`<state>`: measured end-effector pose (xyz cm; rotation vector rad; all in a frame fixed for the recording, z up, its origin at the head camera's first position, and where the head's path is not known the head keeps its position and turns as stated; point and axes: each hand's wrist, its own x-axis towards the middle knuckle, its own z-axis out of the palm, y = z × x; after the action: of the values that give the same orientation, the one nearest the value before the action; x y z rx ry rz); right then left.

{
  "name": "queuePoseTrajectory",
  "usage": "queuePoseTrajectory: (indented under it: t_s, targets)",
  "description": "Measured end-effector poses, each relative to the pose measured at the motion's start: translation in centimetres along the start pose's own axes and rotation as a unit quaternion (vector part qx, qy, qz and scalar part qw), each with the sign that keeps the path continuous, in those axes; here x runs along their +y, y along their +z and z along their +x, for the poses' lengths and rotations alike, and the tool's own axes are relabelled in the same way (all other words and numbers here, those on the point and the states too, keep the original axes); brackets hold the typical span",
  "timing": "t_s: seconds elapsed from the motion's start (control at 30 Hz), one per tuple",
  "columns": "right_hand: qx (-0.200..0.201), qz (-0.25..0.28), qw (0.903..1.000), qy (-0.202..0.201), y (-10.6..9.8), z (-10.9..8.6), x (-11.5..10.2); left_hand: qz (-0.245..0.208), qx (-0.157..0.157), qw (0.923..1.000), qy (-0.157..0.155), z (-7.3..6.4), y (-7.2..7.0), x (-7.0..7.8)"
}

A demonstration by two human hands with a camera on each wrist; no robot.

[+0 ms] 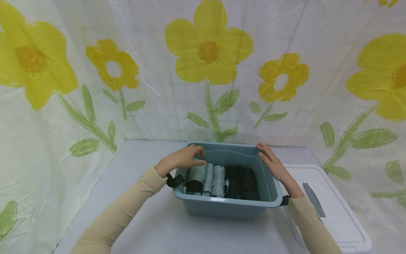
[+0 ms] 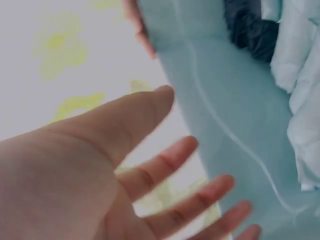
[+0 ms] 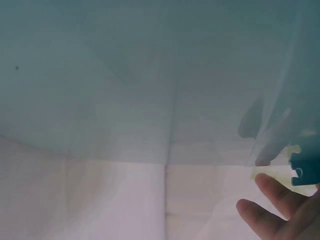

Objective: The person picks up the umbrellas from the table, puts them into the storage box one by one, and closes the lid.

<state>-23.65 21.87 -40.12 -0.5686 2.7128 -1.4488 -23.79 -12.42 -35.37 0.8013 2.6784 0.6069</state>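
A blue-grey plastic storage bin (image 1: pixel 222 208) stands on the table. Inside it, rolled pale blue-grey bundles (image 1: pixel 218 180) lie side by side on the left, and black crinkled bundles (image 1: pixel 242 181) fill the right part. My left hand (image 1: pixel 187 157) hovers over the bin's left back area, holding nothing; the left wrist view shows its fingers spread near the rim. At the right back corner is my right hand (image 1: pixel 271 160), fingers extended along the rim. In the right wrist view, two fingers (image 3: pixel 280 195) show beside the bin's outer wall (image 3: pixel 125 100).
A white lid (image 1: pixel 330 204) with a grey handle (image 1: pixel 314 200) lies to the right of the bin, partly under my right forearm. Behind the table (image 1: pixel 142 218) hangs a pale curtain (image 1: pixel 152 106) printed with yellow flowers.
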Motion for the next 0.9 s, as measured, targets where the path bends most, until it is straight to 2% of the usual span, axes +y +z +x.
queuePoseTrajectory:
  t_s: [0.2, 0.37, 0.57, 0.73, 0.9]
  targets:
    - [-0.001, -0.001, 1.0000, -0.003, 0.0, 0.0, 0.1, -0.029, 0.061, 0.9967, 0.045, -1.2, -0.5, -1.4]
    - [0.002, -0.006, 1.0000, -0.004, 0.1, 0.0, 0.0, -0.049, 0.094, 0.9927, 0.057, -2.1, -0.2, -2.4]
    - [0.003, -0.002, 1.0000, -0.007, 0.0, 0.0, 0.0, -0.052, 0.130, 0.9879, 0.068, -2.5, 0.9, -4.2]
    - [0.002, 0.001, 0.9999, -0.011, 0.1, 0.2, 0.0, -0.057, 0.159, 0.9837, 0.061, -2.5, 2.1, -5.4]
    - [0.004, -0.001, 0.9999, -0.012, 0.0, 0.0, 0.1, -0.088, 0.154, 0.9831, 0.046, -2.3, 3.8, -6.5]
